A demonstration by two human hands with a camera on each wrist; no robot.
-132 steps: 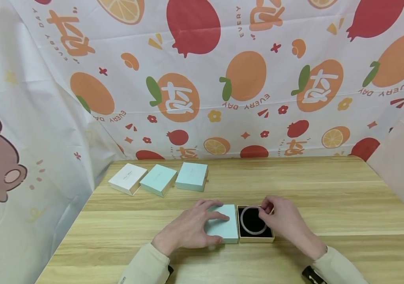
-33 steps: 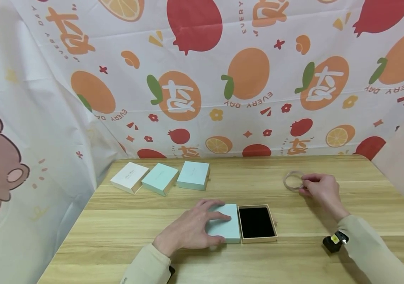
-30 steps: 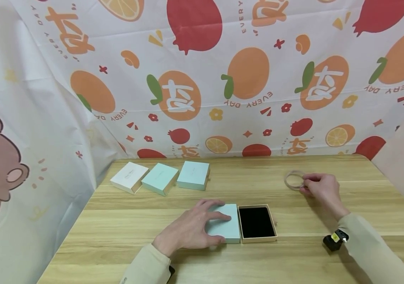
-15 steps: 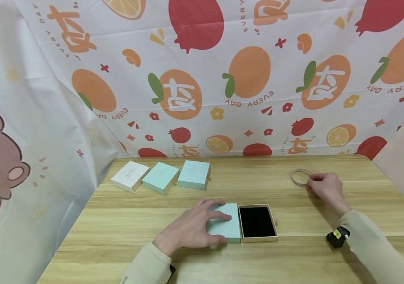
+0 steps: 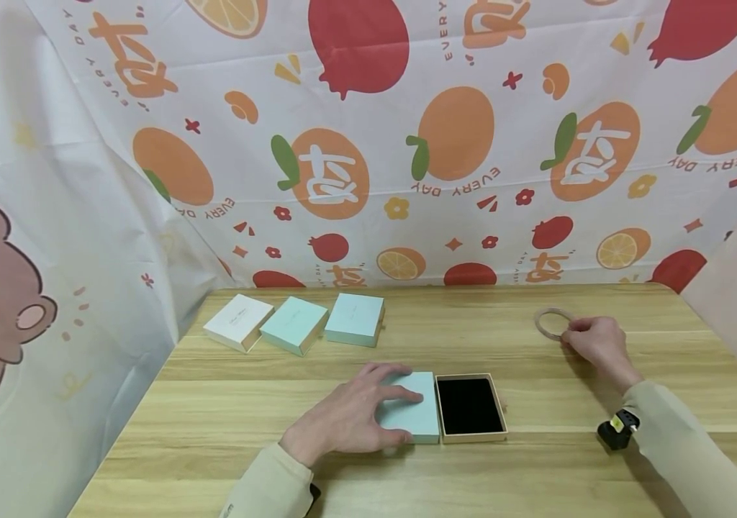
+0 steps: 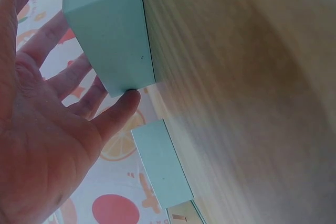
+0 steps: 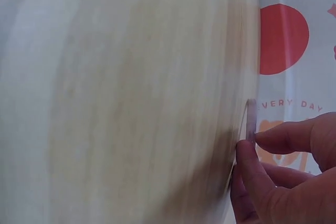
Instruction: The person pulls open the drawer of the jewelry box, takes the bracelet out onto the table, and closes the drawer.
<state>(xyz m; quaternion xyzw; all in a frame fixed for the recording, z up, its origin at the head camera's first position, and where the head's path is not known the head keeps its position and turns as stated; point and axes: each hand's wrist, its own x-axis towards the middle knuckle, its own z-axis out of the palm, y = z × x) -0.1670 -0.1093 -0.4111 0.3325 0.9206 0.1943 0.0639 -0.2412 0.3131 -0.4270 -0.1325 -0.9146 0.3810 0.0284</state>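
My left hand (image 5: 349, 414) lies over a light-blue box sleeve (image 5: 415, 417) at the middle front, thumb on the near side and fingers spread across the top and far edge. In the left wrist view, fingers bracket the blue sleeve (image 6: 113, 35). Against its right side sits the pulled-out tray (image 5: 471, 437) with black padding and nothing on it. Farther back and right, my right hand (image 5: 602, 345) pinches a pale, ring-shaped bangle (image 5: 539, 325) between thumb and fingers. The right wrist view has the bangle (image 7: 251, 116) edge-on, low by the tabletop; contact there is unclear.
Three small boxes stand in a row at the back left: a white box (image 5: 239, 320), a mint box (image 5: 295, 324) and a light-blue box (image 5: 355, 316). The wooden table (image 5: 459, 482) ends at a fruit-print cloth (image 5: 446, 216) behind.
The bangle has left the black tray and travelled right and back in my right hand. Over the last second it shifts slightly right and lies flatter. My left hand stays on the sleeve.
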